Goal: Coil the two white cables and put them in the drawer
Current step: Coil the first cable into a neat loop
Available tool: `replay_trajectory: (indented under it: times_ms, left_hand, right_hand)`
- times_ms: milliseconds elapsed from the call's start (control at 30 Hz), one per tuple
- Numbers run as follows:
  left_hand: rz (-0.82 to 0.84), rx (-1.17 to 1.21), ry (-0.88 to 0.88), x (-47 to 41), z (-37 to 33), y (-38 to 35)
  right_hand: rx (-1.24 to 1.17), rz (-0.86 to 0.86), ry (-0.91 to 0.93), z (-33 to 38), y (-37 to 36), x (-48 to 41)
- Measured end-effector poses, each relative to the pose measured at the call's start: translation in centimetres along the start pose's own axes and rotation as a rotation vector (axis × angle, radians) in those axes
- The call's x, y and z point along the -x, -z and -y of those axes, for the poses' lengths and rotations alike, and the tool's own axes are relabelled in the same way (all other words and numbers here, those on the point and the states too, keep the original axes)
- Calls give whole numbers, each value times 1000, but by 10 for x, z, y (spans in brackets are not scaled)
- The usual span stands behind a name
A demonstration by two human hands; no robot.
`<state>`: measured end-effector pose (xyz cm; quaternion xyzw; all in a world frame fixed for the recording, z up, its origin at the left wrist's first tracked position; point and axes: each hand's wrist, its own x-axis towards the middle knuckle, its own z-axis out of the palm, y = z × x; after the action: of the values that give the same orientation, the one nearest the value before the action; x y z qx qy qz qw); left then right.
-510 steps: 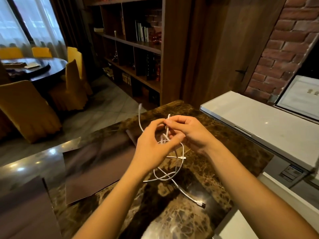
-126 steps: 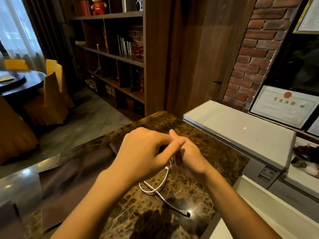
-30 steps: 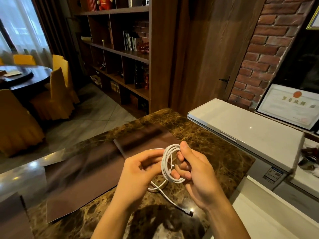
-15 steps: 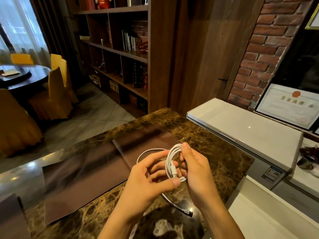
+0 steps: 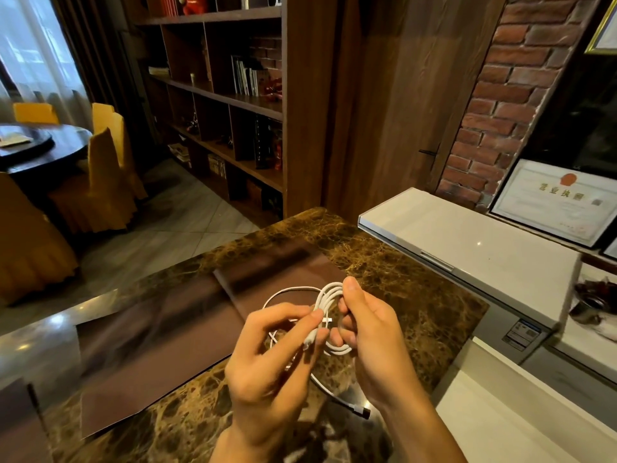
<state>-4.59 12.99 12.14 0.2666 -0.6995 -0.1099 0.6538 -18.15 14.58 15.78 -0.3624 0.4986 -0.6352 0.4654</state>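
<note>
Gripping the coil (image 5: 330, 293) of white cable in curled fingers, thumb on top, the right hand (image 5: 374, 332) holds it above the marble surface (image 5: 417, 295). The left hand (image 5: 270, 362) pinches a cable end (image 5: 314, 336) beside the coil; a loose tail (image 5: 325, 389) drops to a plug (image 5: 362, 412) on the surface.

Above the marble counter (image 5: 417, 295), near its right edge, the right hand (image 5: 370, 332) grips a white cable coil (image 5: 330, 294), thumb across the loops. The left hand (image 5: 273, 359) pinches a strand of it. A plug end (image 5: 362, 411) lies on the counter.
</note>
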Motion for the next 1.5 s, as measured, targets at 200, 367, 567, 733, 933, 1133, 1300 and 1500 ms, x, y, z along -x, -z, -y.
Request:
replay_trajectory:
  times_ms: [200,367,567,733,933,1133,1300,1500]
  left_hand:
    - [-102,51,122,7,-5,5]
    - [-238,195,529,6,0,-1]
    - [-427,330,743,-23,8,-3]
    - [-153,340,880,-26,-1,-19]
    - [-40,119,721,-22,13,-15]
    - [-112,72,752,-21,21,-9]
    - [-161,41,757,-17,32,-8]
    - [-104,114,781,-13,27,-17]
  right_hand:
    - [-23,50,20,3,-8,2]
    - [-36,113,-17,-3,-14,-1]
    - [8,207,-59,-3,-25,2]
    - [25,98,-58,-11,-33,-2]
    - [69,147,-56,-21,-30,-3]
    - [202,271,-22,-16,-6,-1]
    - [281,289,62,-2,13,3]
    - [206,411,55,7,6,2]
